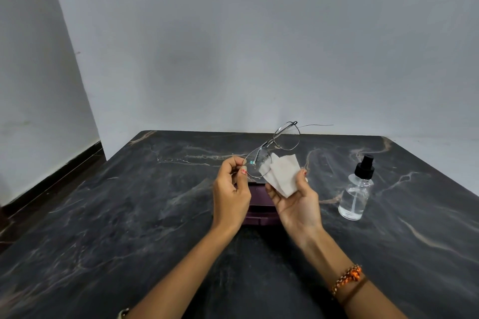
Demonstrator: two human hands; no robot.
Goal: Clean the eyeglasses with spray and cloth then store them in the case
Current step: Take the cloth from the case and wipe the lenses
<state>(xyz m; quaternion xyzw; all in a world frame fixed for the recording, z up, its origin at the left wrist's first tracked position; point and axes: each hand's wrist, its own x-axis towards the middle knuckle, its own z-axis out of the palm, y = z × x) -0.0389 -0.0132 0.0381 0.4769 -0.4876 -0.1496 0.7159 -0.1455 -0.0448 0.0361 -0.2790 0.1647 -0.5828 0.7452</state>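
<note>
glasses [272, 149]: up in the air over the tabletop [129, 202], tilted, arms unfolded, one arm poking off to the right. not resting on anything.
left hand [230, 189]: fingers pinched closed on the rim at the outer edge of the near lens. thin wire frame, so imo that's the right spot, pinch the rim and keep fingertips off the glass.
right hand [295, 199]: palm up, half open, with the cloth [281, 172] lying across the fingers and held by the thumb. the cloth's edge is right at the near lens, touching or just about.
step in hand: looks like wiping the near lens. i'd fold the cloth around both faces of the lens and rub in small circles, light pressure, so the frame doesn't twist.
watch out: the far lens has no support, don't lever on it.
spray bottle [356, 189]: standing upright on the right, well apart from the hands.
case [259, 204]: dark purple, on the tabletop right under the hands, mostly hidden, can't tell if it's open.
</note>
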